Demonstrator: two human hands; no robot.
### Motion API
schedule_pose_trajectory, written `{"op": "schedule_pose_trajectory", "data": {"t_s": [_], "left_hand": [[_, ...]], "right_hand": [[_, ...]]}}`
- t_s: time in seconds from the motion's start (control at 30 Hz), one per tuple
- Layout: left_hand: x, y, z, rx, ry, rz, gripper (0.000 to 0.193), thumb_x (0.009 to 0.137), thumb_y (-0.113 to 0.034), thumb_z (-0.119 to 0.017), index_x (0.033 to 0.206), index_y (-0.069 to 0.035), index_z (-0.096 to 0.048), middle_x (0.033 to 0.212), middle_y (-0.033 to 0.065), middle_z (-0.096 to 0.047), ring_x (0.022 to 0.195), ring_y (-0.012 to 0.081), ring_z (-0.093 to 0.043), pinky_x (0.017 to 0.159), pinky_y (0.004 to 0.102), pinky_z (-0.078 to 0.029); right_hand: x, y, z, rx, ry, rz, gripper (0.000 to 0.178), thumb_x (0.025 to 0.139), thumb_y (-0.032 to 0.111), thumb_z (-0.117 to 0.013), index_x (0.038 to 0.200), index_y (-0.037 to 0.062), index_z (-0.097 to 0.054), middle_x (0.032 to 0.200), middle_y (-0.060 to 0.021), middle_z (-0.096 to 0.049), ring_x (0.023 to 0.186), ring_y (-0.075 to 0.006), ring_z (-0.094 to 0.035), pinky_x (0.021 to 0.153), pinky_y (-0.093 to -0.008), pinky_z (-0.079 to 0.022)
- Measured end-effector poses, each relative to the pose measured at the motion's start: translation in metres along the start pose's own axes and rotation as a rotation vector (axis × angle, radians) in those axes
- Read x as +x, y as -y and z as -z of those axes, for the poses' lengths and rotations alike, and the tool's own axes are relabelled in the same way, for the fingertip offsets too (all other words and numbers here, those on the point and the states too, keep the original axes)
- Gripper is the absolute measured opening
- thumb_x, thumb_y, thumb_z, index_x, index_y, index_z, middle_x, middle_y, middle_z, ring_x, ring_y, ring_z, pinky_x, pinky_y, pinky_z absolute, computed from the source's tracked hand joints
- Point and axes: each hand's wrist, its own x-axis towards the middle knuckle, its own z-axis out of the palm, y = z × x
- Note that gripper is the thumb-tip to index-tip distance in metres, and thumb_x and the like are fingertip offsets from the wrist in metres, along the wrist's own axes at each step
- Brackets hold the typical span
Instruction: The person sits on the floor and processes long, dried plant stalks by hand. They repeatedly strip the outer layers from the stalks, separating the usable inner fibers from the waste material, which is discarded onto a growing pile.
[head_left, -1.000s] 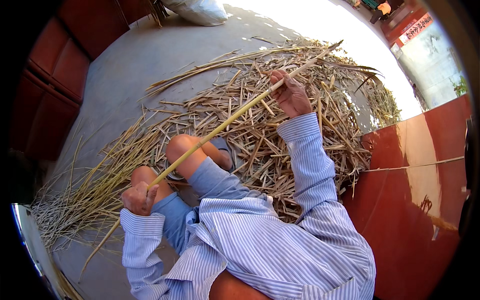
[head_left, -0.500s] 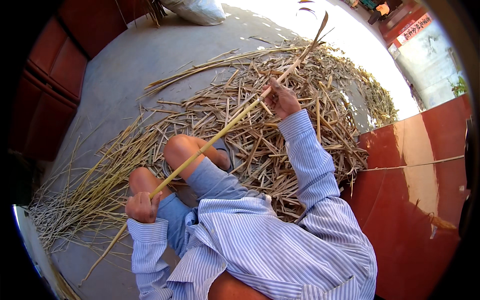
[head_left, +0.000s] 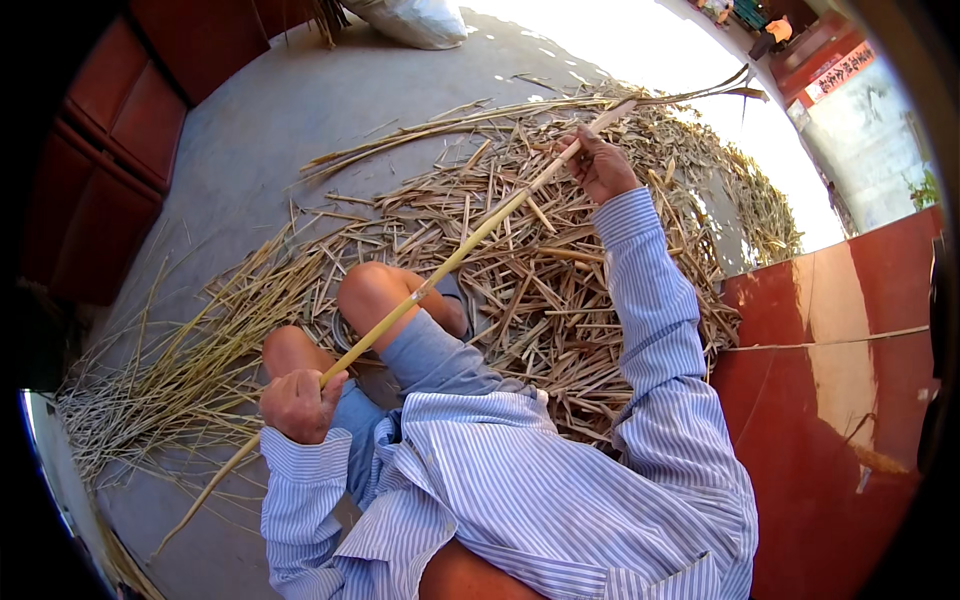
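A long yellowish stalk [head_left: 465, 250] slants across my lap, from low on the left up to the far right. Its thin lower end bends down past my left hand [head_left: 303, 405], which is wrapped around the stalk beside my knee. Near the upper end, the fingers of my right hand [head_left: 602, 166] pinch it where a paler, dry leaf sheath [head_left: 612, 116] covers the stalk. Dark, curled dry leaf tips [head_left: 715, 92] trail from that end to the right.
A heap of dry husks and leaf pieces [head_left: 530, 300] spreads in front of me. Bare thin stalks [head_left: 190, 385] lie at the left. Red panels [head_left: 830, 400] stand close on the right, dark red cabinets [head_left: 105, 170] at the left. A white sack [head_left: 415, 22] sits at the back.
My right hand has moved up and to the right along the stalk, farther from my left hand. The leaf tips have swung down to the right. My left hand has hardly moved.
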Motion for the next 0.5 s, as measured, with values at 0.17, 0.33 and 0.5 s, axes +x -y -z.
{"op": "schedule_pose_trajectory", "data": {"t_s": [0.17,0.33,0.5], "left_hand": [[0.009,0.012,0.013,-0.008,-0.013,-0.004,0.039,0.086,-0.037,-0.068,0.065,-0.009,-0.05,0.055,0.0072,-0.046,0.046,0.0266,-0.048,0.042,0.0391,-0.037],[0.008,0.034,0.011,-0.172,0.083,0.052,0.035,0.087,-0.032,-0.068,0.067,-0.008,-0.053,0.056,0.0099,-0.049,0.047,0.0282,-0.05,0.044,0.0398,-0.038],[0.009,0.042,0.003,-0.311,0.105,0.135,0.033,0.087,-0.03,-0.069,0.067,-0.008,-0.054,0.055,0.0103,-0.051,0.046,0.0287,-0.051,0.043,0.041,-0.038]], "right_hand": [[0.024,0.008,0.035,0.191,0.001,-0.03,0.031,0.098,0.026,-0.055,0.115,-0.0008,-0.056,0.102,-0.0124,-0.068,0.092,-0.0179,-0.067,0.075,-0.0291,-0.058],[-0.03,-0.038,-0.013,0.387,0.444,-0.002,0.038,0.097,0.021,-0.057,0.127,-0.0002,-0.049,0.118,-0.013,-0.063,0.108,-0.0215,-0.063,0.093,-0.0387,-0.054],[-0.048,-0.072,-0.021,0.354,0.373,0.06,0.024,0.096,0.017,-0.058,0.116,0.0022,-0.054,0.111,-0.016,-0.066,0.105,-0.0259,-0.065,0.091,-0.0393,-0.057]]}}
